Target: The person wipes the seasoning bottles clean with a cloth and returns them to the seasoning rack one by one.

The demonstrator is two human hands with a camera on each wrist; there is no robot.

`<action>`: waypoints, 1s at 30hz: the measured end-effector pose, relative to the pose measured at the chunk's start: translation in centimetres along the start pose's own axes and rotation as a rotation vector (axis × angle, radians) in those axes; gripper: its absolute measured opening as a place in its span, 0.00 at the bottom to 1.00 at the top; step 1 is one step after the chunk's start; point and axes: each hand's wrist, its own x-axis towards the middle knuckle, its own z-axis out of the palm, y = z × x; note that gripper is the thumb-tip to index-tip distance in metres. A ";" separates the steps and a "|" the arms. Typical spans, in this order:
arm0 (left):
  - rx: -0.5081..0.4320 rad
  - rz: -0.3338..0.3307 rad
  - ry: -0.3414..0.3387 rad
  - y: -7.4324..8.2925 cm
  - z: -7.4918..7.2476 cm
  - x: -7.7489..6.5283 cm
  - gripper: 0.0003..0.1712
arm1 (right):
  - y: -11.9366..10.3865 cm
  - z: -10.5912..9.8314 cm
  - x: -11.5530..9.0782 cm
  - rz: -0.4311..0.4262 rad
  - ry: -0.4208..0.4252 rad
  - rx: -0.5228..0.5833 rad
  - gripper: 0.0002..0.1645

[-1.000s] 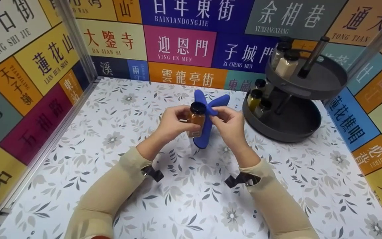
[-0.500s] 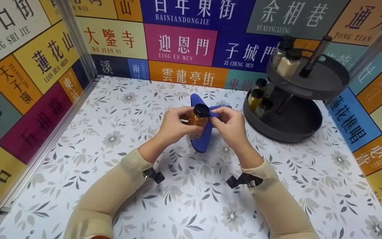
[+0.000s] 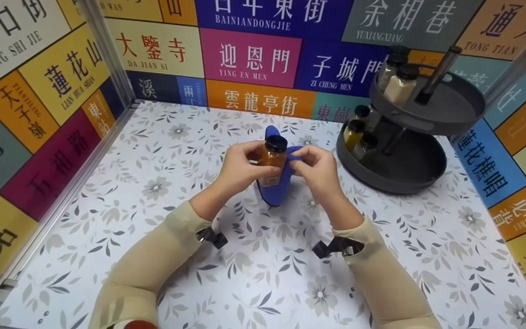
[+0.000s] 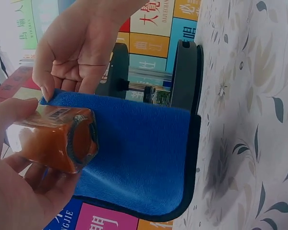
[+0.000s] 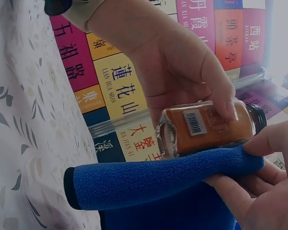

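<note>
Fingers (image 4: 57, 189) of the left hand (image 3: 239, 167) are clamped round a square glass jar (image 3: 272, 160), its contents orange-brown and its black cap (image 3: 276, 143) uppermost. The jar is raised off the patterned counter (image 3: 190, 283), to the left of the two-tier dark rack (image 3: 459, 100) and apart from it. Nearer the rack, the right hand (image 3: 320, 167) pinches the upper edge of a blue cloth (image 3: 276, 194) between thumb and fingers. The cloth hangs alongside the jar, with a black border; whether its lower end touches the counter cannot be told. A barcode (image 5: 195, 122) shows on the jar's side. On the rack's upper tier, toward its left, stand two black-capped jars (image 3: 401, 87), one with pale contents. Its lower tier bears three small bottles (image 3: 353, 137), also at the left, one of them yellow. Colourful panels (image 3: 250, 59) lettered with Chinese characters stand behind the rack.
</note>
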 end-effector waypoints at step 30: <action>-0.073 0.021 0.026 1.1 1.1 1.9 0.26 | -0.7 -0.2 0.1 -0.014 0.086 0.084 0.10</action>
